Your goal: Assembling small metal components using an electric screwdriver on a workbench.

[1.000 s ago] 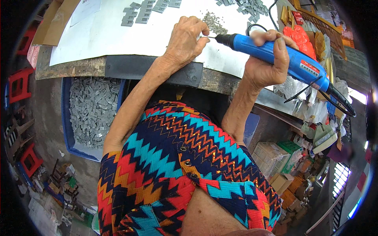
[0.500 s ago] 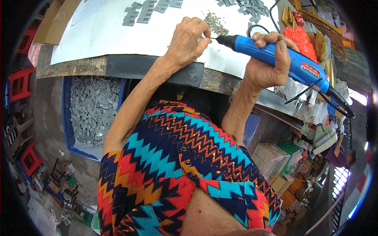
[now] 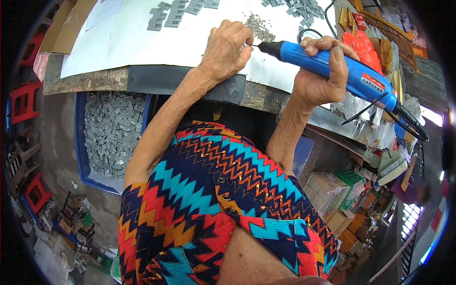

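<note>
Head view: the right hand [image 3: 325, 78] clasps a blue cylindrical plastic power tool [image 3: 354, 76], black-nosed and red-labelled; whether the left hand [image 3: 225, 50] grasps anything cannot be told.

Pretty much one label here

So there's a red-and-white label [image 3: 373, 82] on the blue electric screwdriver [image 3: 356, 76] over on the right: white characters on red, row of tiny marks underneath. Far left, any print on the white paper sheet [image 3: 105, 8] is too faint to make out.
</note>
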A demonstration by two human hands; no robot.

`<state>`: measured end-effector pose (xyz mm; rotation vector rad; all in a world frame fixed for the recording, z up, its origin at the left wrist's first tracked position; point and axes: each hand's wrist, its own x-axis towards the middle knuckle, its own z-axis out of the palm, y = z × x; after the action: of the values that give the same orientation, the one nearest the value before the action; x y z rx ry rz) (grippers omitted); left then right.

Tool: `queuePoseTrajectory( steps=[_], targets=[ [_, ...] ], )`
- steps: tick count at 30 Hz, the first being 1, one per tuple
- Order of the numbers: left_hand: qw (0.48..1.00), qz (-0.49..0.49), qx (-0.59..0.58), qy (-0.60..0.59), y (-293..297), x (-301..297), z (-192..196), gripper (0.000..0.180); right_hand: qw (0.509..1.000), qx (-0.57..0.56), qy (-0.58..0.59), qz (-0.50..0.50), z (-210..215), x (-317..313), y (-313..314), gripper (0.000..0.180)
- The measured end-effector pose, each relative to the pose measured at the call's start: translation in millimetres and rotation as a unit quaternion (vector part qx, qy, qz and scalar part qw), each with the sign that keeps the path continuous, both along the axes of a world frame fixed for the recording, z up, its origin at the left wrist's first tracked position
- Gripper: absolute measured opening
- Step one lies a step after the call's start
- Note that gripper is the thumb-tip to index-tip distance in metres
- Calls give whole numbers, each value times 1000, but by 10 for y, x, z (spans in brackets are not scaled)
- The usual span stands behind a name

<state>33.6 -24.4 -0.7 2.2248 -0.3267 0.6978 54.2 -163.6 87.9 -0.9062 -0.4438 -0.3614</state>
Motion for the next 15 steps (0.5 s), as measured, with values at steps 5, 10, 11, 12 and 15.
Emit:
queuePoseTrajectory(
  steps=[5,10,11,12,15],
  targets=[
    [1000,-7,-4,4,3,6,6,9,999,-42,6,-6,-22,3,-50,19],
    [1000,-11,-6,15,6,18,-36,9,999,-40,2,3,-43,26,-84,19],
    [1000,-10,-5,14,7,17,-36,9,999,-40,3,-1,-47,25,-85,20],
    [1000,-10,-3,13,7,16,-34,9,999,-40,4,-1,-45,24,-86,20],
    [1000,-11,-4,2,7,1,-8,9,999,-37,6,13,-43,22,-85,19]
  ],
)
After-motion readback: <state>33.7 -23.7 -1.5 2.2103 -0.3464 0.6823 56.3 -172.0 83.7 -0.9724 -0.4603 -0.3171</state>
